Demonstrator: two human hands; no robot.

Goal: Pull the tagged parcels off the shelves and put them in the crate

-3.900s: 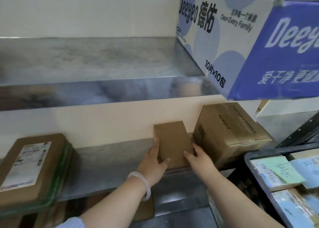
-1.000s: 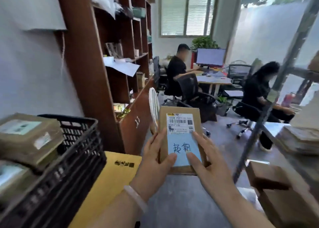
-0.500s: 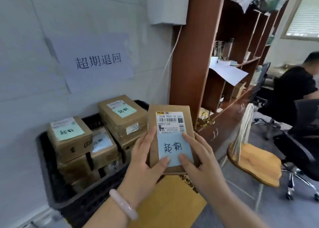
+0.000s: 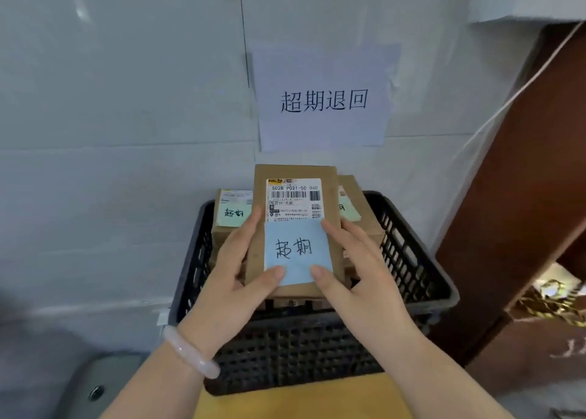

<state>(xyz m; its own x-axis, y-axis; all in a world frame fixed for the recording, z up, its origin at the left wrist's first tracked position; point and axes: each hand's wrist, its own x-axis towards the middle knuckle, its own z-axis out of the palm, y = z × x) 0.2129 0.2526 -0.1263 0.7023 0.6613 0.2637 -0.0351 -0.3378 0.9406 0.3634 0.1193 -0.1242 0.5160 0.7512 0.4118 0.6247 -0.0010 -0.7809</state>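
I hold a small brown parcel with a white shipping label and a blue handwritten tag, face up, over a black plastic crate. My left hand grips its left edge, thumb on the blue tag. My right hand grips the right edge, thumb also on the tag. Inside the crate lie other brown parcels with green tags, one at the back left and one at the back right. The parcel I hold hides the crate's middle.
The crate stands against a white wall under a paper sign with printed characters. A dark brown wooden shelving unit rises at the right. A yellow envelope lies in front of the crate. A grey metal object sits at the lower left.
I took the parcel from the metal shelf, turned round with it in both hands, and now face the crate squarely with the parcel over it.
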